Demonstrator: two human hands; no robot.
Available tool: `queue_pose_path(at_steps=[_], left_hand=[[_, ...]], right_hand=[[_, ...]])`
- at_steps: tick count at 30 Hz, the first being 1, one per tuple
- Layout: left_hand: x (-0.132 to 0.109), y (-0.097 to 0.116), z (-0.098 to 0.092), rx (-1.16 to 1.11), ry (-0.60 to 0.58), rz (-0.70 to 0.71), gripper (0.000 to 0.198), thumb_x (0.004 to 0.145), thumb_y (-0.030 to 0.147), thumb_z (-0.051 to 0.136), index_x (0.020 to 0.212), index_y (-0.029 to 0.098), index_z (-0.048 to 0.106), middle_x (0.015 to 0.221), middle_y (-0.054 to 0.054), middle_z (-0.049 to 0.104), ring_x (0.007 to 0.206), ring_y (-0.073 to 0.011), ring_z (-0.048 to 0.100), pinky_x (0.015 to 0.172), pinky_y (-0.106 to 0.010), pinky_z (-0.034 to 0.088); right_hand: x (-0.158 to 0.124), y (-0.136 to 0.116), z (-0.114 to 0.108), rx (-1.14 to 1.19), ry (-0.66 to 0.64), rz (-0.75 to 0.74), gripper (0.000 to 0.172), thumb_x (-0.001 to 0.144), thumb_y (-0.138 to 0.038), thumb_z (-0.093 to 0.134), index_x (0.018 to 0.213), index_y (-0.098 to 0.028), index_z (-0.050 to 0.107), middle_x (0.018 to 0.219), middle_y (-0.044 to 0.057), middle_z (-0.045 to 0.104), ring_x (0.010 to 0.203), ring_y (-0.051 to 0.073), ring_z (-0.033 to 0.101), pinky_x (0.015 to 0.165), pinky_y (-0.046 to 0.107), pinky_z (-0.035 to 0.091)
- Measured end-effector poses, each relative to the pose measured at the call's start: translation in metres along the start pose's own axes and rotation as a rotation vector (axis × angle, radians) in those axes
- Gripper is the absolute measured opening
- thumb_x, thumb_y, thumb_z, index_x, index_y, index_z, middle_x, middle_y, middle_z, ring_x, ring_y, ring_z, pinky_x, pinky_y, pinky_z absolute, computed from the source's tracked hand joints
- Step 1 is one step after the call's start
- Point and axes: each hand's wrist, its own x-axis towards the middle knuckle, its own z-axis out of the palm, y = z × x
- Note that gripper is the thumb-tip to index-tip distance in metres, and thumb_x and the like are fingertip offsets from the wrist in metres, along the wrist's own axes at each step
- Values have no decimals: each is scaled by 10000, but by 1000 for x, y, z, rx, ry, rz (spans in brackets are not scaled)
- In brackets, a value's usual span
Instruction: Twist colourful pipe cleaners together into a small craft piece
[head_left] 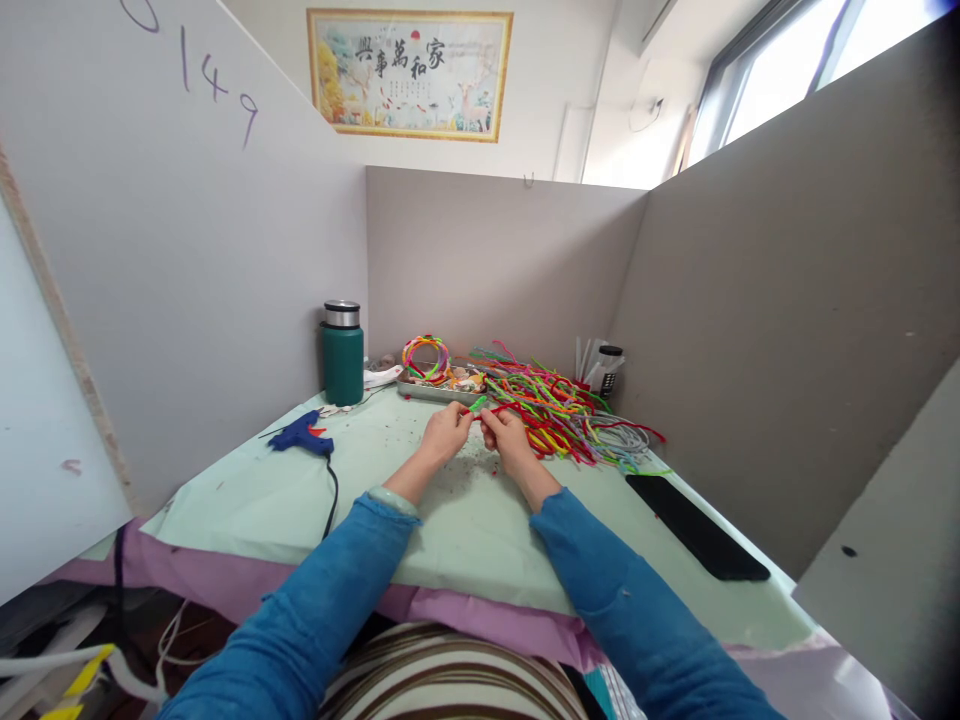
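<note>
Over the middle of the table, my left hand (445, 434) and my right hand (508, 440) meet with their fingertips almost touching. Both hands are closed in a pinch. A short green pipe cleaner (478, 403) sticks up from my left fingers. A red pipe cleaner (510, 407) runs through the pinch of my right hand, and its end reaches toward the left fingers. Just beyond my right hand lies a heap of many-coloured pipe cleaners (555, 400). Behind my left hand is a metal tray (427, 391) with small pieces and a colourful ring (406, 362) on it.
A blue glue gun (304, 434) with a black cord lies at the left. Behind it stands a green thermos bottle (343, 362). A flat black slab (697, 526) lies at the right edge. A black-lidded container (609, 370) stands at the back. Grey partitions (502, 250) enclose the table (480, 550).
</note>
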Motion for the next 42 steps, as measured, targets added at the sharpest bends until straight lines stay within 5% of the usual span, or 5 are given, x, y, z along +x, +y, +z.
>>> queue_pose_path(at_steps=[10,22,42], left_hand=[[-1,3,-1,-90,-86,24,265,837,299,432,946,164,633,660,-1,634,605,-115,523,597,-216,360],[-2,2,-4,32,-17,85,254,843,288,437,922,183,655,877,-63,696,800,-164,596,699,-238,385],[-3,0,-2,93,-43,116,275,823,356,485,823,169,687,781,-46,694,684,-134,575,626,-220,360]], right_hand=[[1,-1,-1,81,38,29,383,672,-500,645,618,-184,435,537,-38,471,378,45,353,367,206,241],[-1,4,1,-75,-100,-1,306,685,-443,634,602,-179,504,467,-44,428,373,65,331,379,229,234],[3,8,1,-39,-11,59,357,670,-492,631,605,-170,490,497,-38,467,352,53,325,348,223,211]])
